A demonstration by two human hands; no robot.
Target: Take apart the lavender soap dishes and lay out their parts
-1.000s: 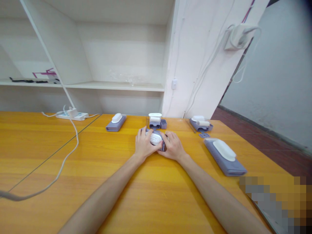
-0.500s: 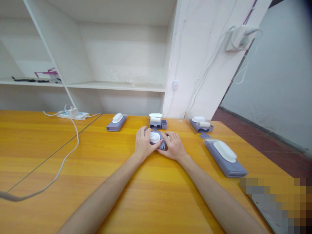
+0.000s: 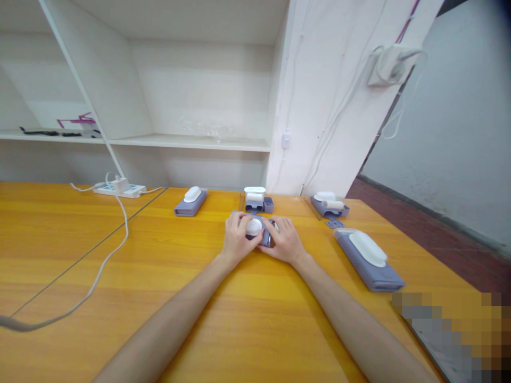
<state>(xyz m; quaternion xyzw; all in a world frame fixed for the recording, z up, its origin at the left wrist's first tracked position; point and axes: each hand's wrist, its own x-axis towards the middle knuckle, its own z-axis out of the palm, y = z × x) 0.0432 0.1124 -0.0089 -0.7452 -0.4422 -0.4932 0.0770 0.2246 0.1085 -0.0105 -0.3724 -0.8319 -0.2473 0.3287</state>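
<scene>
A purple-grey plastic case with a white oval piece on its upper side lies on the table between my hands. My left hand is wrapped round its left end, the thumb along the near side by the oval. At the right end, my right hand grips the case, its fingers over the far edge and its thumb low in front. A small pale or shiny part shows beside the right fingers, too small to name. Just beyond stand another purple-grey case with a white roller and a small purple-grey box.
Similar white-topped cases sit at the back left and right. A case with a white roller lies at the back right, near a flat purple-grey piece. A power strip and white cable cross the left side.
My left hand has shifted slightly right, its fingers further over the white oval piece. A pale part now shows by the right fingers. The case stays in both hands.
</scene>
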